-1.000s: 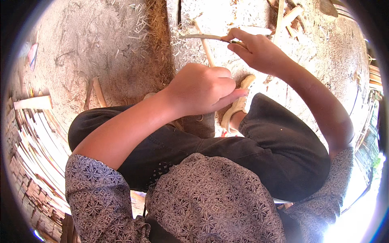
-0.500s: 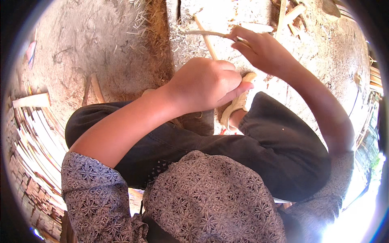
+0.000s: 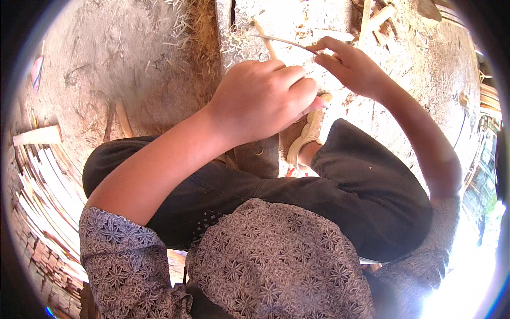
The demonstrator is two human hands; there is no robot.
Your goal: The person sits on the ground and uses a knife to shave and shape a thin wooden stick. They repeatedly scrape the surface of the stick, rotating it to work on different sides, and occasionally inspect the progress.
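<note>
Above my crossed legs, my left hand (image 3: 265,98) is closed in a fist with the thumb pressed along its side; whatever it grips is hidden beneath it. A pale wooden stick (image 3: 264,38) shows just beyond its knuckles, and I cannot tell if the fist holds its lower end. Farther to the right, my right hand (image 3: 348,66) pinches one end of a thin, slightly curved strip (image 3: 284,41) between thumb and fingers. The strip points left and crosses over the stick in the picture.
A yellowish sandal (image 3: 311,130) on my foot sits below the fist. Shavings (image 3: 204,48) are heaped beside a board edge at the top. Wood pieces (image 3: 380,20) lie at the upper right, and long pale strips (image 3: 48,186) are stacked at the left.
My left fist has moved slightly left and upward. My right hand has shifted a little to the right and down, and the strip in it now tilts more.
</note>
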